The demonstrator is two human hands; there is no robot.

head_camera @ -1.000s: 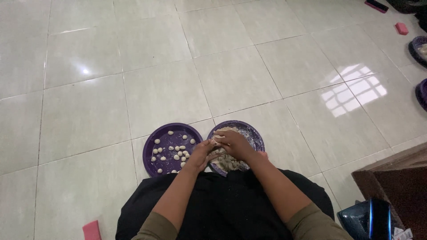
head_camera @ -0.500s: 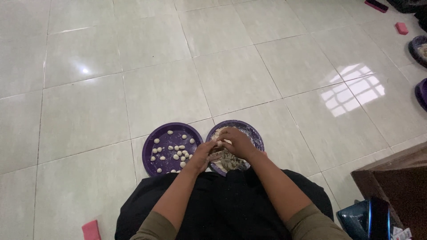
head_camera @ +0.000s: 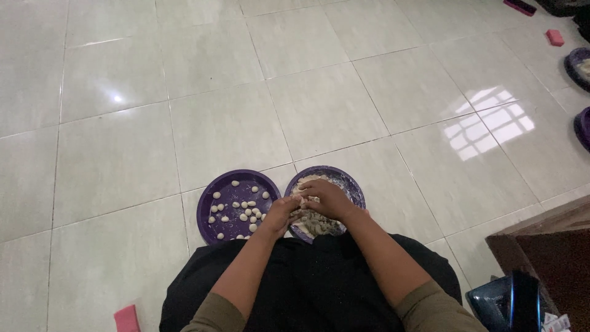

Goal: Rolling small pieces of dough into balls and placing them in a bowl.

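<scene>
Two round purple plates sit side by side on the tiled floor in front of my lap. The left plate (head_camera: 228, 186) holds several small pale dough balls (head_camera: 246, 210). On the right plate (head_camera: 351, 186) lies a lump of pale dough (head_camera: 319, 226). My right hand (head_camera: 324, 200) is pressed over that dough with its fingers curled on it. My left hand (head_camera: 281, 213) meets it at the gap between the plates, fingertips pinching the dough's edge.
A pink block (head_camera: 126, 318) lies on the floor by my left knee. More purple plates (head_camera: 578, 61) and a pink block (head_camera: 555, 37) lie at the far right. A brown mat (head_camera: 553, 258) and a dark blue object (head_camera: 510, 301) sit at the lower right.
Both hands have shifted slightly over the right plate while working the dough; the plates have not moved.
</scene>
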